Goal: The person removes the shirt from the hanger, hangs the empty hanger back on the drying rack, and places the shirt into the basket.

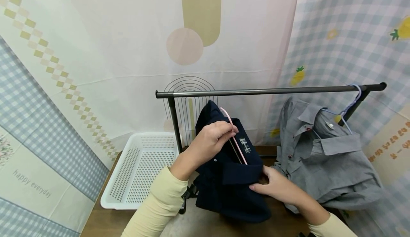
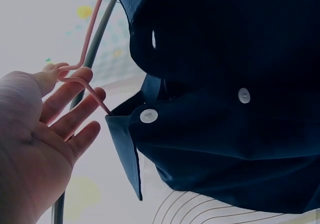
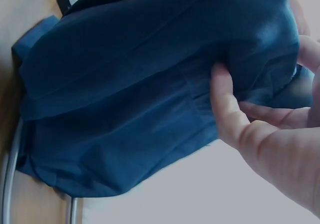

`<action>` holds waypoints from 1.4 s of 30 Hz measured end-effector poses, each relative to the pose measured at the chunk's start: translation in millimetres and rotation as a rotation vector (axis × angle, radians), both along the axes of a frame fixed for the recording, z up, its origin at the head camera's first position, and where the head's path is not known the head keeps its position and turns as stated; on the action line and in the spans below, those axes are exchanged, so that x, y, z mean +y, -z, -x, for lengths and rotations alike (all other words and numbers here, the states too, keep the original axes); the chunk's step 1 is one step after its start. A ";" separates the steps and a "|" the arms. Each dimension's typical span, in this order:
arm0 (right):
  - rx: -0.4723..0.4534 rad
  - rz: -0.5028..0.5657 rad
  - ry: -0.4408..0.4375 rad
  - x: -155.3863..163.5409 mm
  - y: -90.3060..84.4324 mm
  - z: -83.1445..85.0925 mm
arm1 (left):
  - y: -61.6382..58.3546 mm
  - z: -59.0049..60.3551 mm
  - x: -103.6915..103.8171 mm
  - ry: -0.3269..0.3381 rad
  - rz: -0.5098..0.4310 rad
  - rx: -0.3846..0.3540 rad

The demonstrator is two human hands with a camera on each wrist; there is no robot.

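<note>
A pale yellow sleeve (image 1: 158, 198) is reaching up from the lower edge of the head view, covering the person's left forearm. Beyond its cuff, the left hand (image 1: 206, 137) is pinching a pink hanger (image 1: 241, 151) near its middle. In the left wrist view, the thumb and forefinger are closing on a bend in the hanger, while the other fingers are spreading loosely beside it. The hanger's lower part is running into the collar of a navy shirt (image 1: 232, 201), which is hanging in front of the person, below the black rail (image 1: 256, 91) in the head view. White buttons (image 2: 149, 116) are showing along the shirt's front, and a pale mark (image 1: 245, 145) is showing inside, beside the hanger.

The right hand (image 1: 278, 185) is gripping the same shirt on the side by the collar. In the right wrist view, one digit is pressing into the cloth while others are curling about its edge; part of the grip is hiding behind the fabric.

To the right, a gray shirt (image 1: 330, 178) is hanging from the rail on a light blue hanger (image 1: 347, 110), its collar standing partly open. To the left, a white perforated basket (image 1: 121, 206) is sitting near the rail's upright on a brown wooden surface (image 1: 96, 222). Behind everything, a patterned cloth (image 1: 112, 34) is covering the wall.
</note>
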State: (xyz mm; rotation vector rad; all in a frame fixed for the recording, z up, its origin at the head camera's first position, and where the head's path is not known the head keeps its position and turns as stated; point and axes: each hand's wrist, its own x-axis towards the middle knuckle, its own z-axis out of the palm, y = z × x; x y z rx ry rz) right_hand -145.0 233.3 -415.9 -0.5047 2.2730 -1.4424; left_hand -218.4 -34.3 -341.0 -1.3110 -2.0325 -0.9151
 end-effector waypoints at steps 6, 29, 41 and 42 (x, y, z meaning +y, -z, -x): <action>0.004 0.072 -0.051 9.1 -2.5 -3.2 | 1.3 -1.4 0.9 0.011 0.008 -0.016; 0.079 0.059 -0.030 55.6 -16.9 2.0 | 4.2 -5.4 13.1 0.030 0.040 -0.048; 0.364 -0.312 0.160 67.4 -33.2 3.0 | -0.4 -9.9 18.9 0.008 0.069 -0.037; 0.394 -0.359 0.181 67.2 -34.3 2.3 | -1.0 -10.7 19.9 0.011 0.071 -0.037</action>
